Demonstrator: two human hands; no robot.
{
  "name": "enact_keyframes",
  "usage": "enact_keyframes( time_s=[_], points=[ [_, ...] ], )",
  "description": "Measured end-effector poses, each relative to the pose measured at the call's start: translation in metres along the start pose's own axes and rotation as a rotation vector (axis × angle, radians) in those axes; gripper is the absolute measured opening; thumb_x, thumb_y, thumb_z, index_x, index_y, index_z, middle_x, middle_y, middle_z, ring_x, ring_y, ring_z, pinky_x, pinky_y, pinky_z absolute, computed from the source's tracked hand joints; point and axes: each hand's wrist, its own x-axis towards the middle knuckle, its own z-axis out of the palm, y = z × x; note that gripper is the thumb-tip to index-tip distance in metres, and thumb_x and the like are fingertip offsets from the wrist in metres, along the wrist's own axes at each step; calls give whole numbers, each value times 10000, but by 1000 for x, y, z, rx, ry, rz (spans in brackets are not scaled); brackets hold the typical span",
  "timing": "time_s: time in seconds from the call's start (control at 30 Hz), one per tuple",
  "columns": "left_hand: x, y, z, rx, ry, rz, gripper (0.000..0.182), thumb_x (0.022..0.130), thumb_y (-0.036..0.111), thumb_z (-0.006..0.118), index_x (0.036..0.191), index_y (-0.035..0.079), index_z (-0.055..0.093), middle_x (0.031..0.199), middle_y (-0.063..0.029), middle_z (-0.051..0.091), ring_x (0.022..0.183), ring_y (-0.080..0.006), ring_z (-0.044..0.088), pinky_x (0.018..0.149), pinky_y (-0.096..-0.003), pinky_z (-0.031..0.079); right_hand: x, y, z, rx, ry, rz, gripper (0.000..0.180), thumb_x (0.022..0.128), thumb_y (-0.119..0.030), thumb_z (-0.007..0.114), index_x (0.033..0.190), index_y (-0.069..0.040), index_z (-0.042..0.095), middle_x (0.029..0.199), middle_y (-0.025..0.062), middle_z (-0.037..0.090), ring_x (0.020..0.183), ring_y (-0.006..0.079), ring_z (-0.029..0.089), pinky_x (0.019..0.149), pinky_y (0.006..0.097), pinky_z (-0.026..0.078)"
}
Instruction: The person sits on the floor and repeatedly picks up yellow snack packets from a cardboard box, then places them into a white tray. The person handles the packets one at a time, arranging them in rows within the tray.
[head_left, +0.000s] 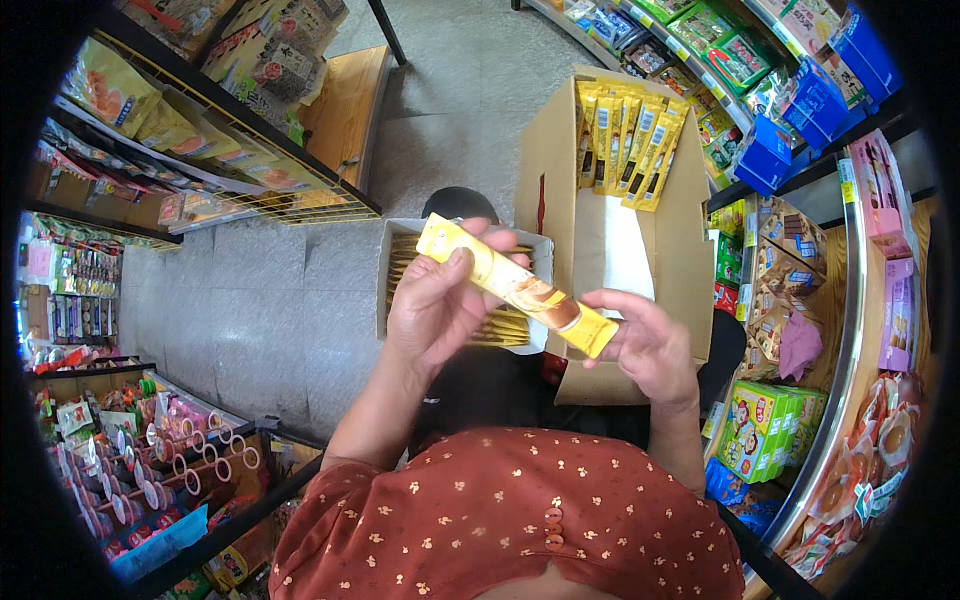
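Observation:
A long yellow snack packet (517, 289) with a brown picture on it lies slantwise across both hands. My left hand (450, 289) grips its upper end, the thumb on top. Fingers of my right hand (645, 337) touch the lower end; whether they pinch it is partly hidden. Beneath the packet and my left hand is a small white-edged carton (382, 285) holding rows of yellow packets (403, 262). Beside it, to the right, stands a tall open cardboard box (679, 277). Several similar yellow packets (626, 142) lie in its far end, over a white inner surface (619, 247).
Shelves of packaged snacks (757, 450) curve along the right, with blue boxes (765, 154) higher up. A yellow wire rack (322, 199) and a wooden shelf (337, 112) stand at upper left. Hooks with ringed goods (172, 465) are at lower left. Grey floor tiles (255, 300) show between.

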Motion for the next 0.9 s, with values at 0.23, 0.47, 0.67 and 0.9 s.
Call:
enact_keyframes(
  time_s=[0.23,0.47,0.67,0.9],
  points=[
    [-7,5,0,71,95,-32,403,969,296,509,1248,5,518,1187,-218,598,1105,-314,583,941,-454,470,8,15,-6,-75,82,228,244,911,-5,547,1143,66,564,959,119,658,808,156,659,695,257,540],
    [-31,9,36,935,50,258,307,963,164,511,1171,-54,570,1066,-170,636,975,-250,612,851,-370,488,18,-3,9,-839,32,-76,253,779,-50,692,1005,42,624,934,149,663,821,229,653,729,339,517],
    [-22,7,66,1316,-504,609,251,930,66,517,1125,-89,552,1034,-210,600,867,-350,584,769,-419,465,38,-44,27,-1032,-238,-437,369,695,-174,763,973,29,628,929,165,634,918,334,615,756,378,492],
    [-25,13,53,1152,-181,507,283,982,189,489,1065,-52,614,1007,-151,600,844,-225,574,740,-310,464,33,-40,37,-870,-271,-31,174,764,-60,678,911,24,635,757,156,623,658,269,624,612,337,482]
  ],
)
